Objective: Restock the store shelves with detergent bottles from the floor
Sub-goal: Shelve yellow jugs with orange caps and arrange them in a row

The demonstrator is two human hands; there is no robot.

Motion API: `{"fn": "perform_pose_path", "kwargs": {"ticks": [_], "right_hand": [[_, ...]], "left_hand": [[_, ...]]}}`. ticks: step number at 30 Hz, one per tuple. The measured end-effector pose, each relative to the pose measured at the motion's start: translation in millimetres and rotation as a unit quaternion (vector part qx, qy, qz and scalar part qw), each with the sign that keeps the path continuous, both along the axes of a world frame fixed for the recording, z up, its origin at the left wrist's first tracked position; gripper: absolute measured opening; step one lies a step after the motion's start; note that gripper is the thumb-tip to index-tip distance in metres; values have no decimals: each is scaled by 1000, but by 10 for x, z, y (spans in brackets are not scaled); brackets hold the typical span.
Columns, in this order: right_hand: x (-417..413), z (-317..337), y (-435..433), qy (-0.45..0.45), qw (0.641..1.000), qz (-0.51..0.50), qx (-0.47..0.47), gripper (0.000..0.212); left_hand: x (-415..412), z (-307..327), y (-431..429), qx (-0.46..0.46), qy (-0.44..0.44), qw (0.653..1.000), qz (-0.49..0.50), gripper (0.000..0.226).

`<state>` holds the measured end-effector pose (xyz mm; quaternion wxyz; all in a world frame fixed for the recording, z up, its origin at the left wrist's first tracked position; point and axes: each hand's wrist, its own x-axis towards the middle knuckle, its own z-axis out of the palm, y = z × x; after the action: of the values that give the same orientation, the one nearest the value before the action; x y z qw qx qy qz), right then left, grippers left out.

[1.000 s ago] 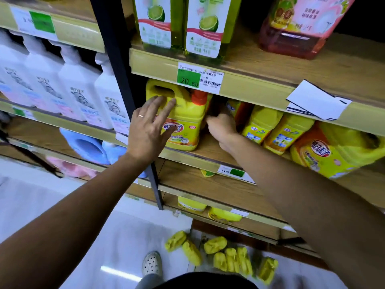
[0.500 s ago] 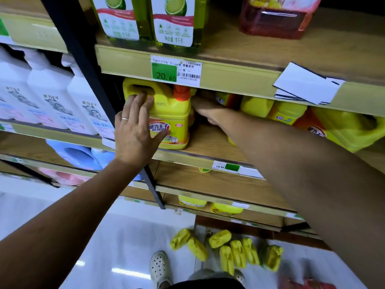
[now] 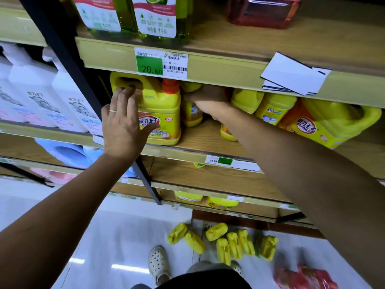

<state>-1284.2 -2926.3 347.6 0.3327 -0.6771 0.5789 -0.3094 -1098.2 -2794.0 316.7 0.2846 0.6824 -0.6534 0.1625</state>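
Lying on floor (image 3: pixel 116 236): seven yellow bottles (image 3: pixel 234 245); two big jugs (image 3: pixel 160 113) shelved.

Stretches the left arm (image 3: pixel 62 205) and the right arm (image 3: pixel 302 163) forward and up, both bare. Holds the left hand (image 3: pixel 125 124) flat, fingers straight and a little spread, a ring (image 3: pixel 112 110) on one. Pushes the right hand (image 3: pixel 208 101) further in, back upward; fingers perhaps curled, lost in shadow.
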Motion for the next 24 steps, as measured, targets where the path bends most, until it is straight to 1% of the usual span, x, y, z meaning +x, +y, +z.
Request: {"fn": "perform_pose_path", "kwargs": {"ticks": [3,4,6,9,13,15,18,24], "right_hand": [[-159,-44,130,-19,999,-26,44,50],[-216,-68,198,-27,998,-35,42,44],[-282,-61,317,-61,997,-54,3,43],[-372,-33,413,-83,996,-36,-21,52],[-555,-16,490,-103,994,-13,-28,75],[-640,-4,516,-109,994,-9,-23,82],[-782,26,557,-106,994,-1,-4,88],[-1013,91,600,-93,995,27,35,92]], "left_hand": [[-6,9,-10,-9,-10,1000,8,84],[-8,3,-13,-7,-9,1000,9,84],[-19,9,-19,-9,-4,1000,10,83],[-22,7,-33,-12,-3,1000,10,84],[-11,35,-47,-8,-5,1000,8,83],[-18,40,-40,-5,-4,1000,9,84],[-24,31,-17,-7,-3,1000,12,84],[4,38,-15,13,24,1000,8,81]]}}
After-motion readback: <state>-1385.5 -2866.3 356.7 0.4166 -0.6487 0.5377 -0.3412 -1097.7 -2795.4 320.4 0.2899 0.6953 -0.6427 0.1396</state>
